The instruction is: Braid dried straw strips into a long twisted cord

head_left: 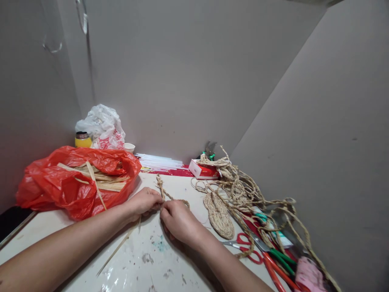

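My left hand and my right hand meet at the middle of the white table. Both are closed, fingertips pinched on a piece of twisted straw cord. One end of the cord stands up beyond my fingers, and another part curves off to the right behind my right hand. A loose straw strip trails from below my left hand toward the table's front. To the right of my right hand lies a coiled, sole-shaped straw piece.
At the left, a red plastic bag holds straw strips. A yellow jar, white bag, cup and glue sticks stand behind. Rope, red scissors, pliers and a red box lie right.
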Demonstrator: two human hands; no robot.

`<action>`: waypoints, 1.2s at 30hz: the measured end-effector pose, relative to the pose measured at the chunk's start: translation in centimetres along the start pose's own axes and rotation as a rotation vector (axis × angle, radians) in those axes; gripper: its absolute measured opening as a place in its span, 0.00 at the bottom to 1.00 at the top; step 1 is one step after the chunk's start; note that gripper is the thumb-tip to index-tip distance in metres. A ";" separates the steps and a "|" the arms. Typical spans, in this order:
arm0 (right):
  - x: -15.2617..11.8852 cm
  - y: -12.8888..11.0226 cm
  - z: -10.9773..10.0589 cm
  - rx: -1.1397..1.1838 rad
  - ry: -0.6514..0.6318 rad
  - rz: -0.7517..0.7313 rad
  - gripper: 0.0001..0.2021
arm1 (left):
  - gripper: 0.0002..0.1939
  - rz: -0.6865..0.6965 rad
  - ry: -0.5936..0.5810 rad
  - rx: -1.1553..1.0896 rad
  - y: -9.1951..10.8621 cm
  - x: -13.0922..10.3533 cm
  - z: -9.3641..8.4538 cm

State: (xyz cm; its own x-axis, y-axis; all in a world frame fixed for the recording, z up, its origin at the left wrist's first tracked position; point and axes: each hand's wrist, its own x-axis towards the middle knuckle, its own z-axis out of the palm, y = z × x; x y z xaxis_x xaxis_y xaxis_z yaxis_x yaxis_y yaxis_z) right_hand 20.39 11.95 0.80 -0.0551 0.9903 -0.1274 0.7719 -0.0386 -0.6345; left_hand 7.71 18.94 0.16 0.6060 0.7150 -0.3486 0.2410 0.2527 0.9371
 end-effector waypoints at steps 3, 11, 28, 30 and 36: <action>-1.2 -1.2 0.1 -0.262 0.091 -0.069 0.14 | 0.15 0.012 -0.010 -0.017 0.2 0.0 0.0; -1.8 -1.0 -3.6 0.065 -0.206 -0.173 0.16 | 0.16 0.020 -0.105 -0.143 0.2 0.1 -0.7; 1.7 2.4 -2.5 0.860 -0.354 0.160 0.16 | 0.14 0.119 -0.255 -0.057 0.2 0.1 -1.4; 1.9 2.6 -2.5 0.900 -0.385 0.182 0.16 | 0.14 0.137 -0.219 -0.014 0.2 0.1 -1.4; 2.3 2.6 -1.5 0.988 -0.287 0.208 0.13 | 0.09 0.161 -0.136 0.130 0.4 -0.2 -1.1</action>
State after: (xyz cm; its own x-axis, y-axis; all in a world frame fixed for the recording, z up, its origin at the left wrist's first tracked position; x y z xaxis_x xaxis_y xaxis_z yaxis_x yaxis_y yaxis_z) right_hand 23.20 14.36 0.01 -0.2287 0.8876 -0.3998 -0.0694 -0.4245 -0.9028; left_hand 6.89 19.62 0.64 0.7390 0.6424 -0.2028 0.2233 0.0504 0.9734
